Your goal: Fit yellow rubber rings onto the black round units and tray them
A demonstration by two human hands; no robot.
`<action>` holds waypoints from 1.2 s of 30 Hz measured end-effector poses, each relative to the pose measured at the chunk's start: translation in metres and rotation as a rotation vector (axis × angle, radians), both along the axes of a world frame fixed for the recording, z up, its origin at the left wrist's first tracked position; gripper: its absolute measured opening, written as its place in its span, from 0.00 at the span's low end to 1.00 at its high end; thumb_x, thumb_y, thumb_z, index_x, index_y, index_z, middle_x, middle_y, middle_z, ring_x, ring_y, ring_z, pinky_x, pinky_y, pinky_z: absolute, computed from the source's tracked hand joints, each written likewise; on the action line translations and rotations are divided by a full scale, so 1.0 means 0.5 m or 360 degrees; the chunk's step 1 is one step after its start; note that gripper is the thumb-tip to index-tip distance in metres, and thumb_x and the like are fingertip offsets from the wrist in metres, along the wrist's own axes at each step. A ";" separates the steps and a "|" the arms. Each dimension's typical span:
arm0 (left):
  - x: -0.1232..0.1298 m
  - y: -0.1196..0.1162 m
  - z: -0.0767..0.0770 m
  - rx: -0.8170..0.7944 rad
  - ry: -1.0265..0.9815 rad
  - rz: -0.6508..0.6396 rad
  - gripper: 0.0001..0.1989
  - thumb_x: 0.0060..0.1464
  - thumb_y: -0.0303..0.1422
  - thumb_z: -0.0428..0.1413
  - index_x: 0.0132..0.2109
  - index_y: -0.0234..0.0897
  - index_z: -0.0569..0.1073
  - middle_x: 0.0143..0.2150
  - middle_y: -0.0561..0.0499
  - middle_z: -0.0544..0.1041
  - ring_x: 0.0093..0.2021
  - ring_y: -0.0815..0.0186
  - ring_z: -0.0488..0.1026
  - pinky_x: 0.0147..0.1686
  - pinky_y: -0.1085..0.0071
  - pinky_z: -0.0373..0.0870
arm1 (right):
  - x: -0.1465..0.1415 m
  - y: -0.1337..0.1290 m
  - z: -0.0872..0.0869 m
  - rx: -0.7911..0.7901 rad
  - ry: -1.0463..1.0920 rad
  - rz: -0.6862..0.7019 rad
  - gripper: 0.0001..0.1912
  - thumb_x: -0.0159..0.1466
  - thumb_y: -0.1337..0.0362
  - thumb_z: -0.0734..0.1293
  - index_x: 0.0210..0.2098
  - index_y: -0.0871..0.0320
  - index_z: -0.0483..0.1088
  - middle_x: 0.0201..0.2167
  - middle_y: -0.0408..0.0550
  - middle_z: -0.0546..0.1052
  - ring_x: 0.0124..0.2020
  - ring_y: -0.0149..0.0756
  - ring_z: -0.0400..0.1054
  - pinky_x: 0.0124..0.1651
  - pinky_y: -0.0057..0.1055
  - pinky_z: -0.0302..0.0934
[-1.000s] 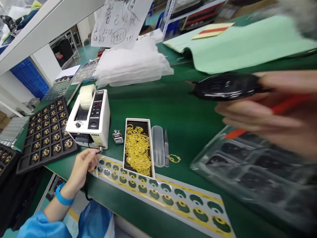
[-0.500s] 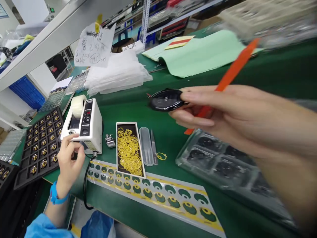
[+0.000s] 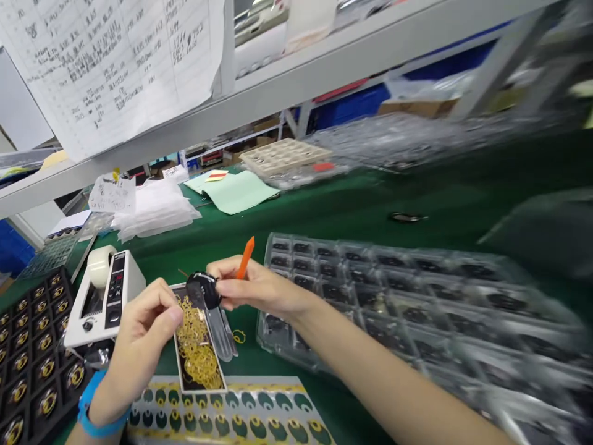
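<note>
My right hand [image 3: 264, 290] grips a glossy black round case [image 3: 202, 289], watch-like in shape, between thumb and fingers. An orange stick [image 3: 246, 256] is also held in that hand and points upward. Close by on the left, my left hand [image 3: 143, 334] is closed, thumb against bent fingers; whatever is in the pinch is hidden or too small to name. Both hands are above a white-rimmed box [image 3: 178, 361] of yellow ring-shaped pieces [image 3: 199, 346]. A white tape dispenser [image 3: 126, 278] with a roll of tape stands left of my left hand.
Clear plastic trays [image 3: 319, 262] of black parts cover the right side. A black compartment tray [image 3: 32, 346] with gold-ringed parts lies at left. A sheet of yellow cut-outs [image 3: 259, 402] lies in front. A clear case [image 3: 220, 337] and a shelf beam [image 3: 370, 52] are also there.
My view has swung right. My left hand has left the tape dispenser and come beside the black case. My right hand still holds the case and orange stick, now over the box.
</note>
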State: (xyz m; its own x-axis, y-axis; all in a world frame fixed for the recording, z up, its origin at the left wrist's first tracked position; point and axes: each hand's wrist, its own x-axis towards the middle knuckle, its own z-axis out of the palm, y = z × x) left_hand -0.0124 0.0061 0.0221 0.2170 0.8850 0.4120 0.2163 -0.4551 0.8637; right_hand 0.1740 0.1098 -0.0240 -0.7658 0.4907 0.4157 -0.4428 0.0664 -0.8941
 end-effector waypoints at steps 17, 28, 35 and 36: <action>-0.006 0.020 -0.019 -0.0093 0.0236 -0.0131 0.14 0.61 0.33 0.53 0.26 0.37 0.66 0.28 0.54 0.60 0.27 0.68 0.56 0.25 0.70 0.51 | 0.007 -0.001 -0.012 0.0244 -0.0161 0.0156 0.26 0.63 0.45 0.70 0.26 0.62 0.65 0.22 0.42 0.68 0.22 0.26 0.60 0.26 0.24 0.53; -0.002 0.023 -0.024 -0.0092 0.0261 -0.0082 0.13 0.60 0.32 0.52 0.26 0.37 0.65 0.27 0.54 0.60 0.27 0.68 0.56 0.25 0.70 0.51 | 0.011 0.001 -0.019 0.0264 -0.0236 0.0115 0.27 0.63 0.44 0.69 0.24 0.61 0.62 0.21 0.42 0.68 0.22 0.27 0.60 0.26 0.24 0.53; 0.000 0.028 -0.028 -0.0056 0.0339 -0.0031 0.13 0.59 0.32 0.52 0.26 0.37 0.64 0.27 0.54 0.60 0.26 0.68 0.56 0.24 0.71 0.51 | 0.011 -0.001 -0.015 0.0273 -0.0262 0.0101 0.27 0.63 0.44 0.69 0.25 0.61 0.63 0.21 0.42 0.67 0.23 0.27 0.59 0.26 0.24 0.52; 0.002 0.028 -0.030 -0.0034 0.0371 -0.0004 0.13 0.59 0.32 0.52 0.26 0.37 0.64 0.27 0.54 0.60 0.26 0.68 0.56 0.24 0.71 0.51 | 0.010 -0.002 -0.014 0.0275 -0.0261 0.0095 0.26 0.63 0.44 0.69 0.25 0.61 0.63 0.21 0.42 0.67 0.23 0.27 0.58 0.27 0.24 0.52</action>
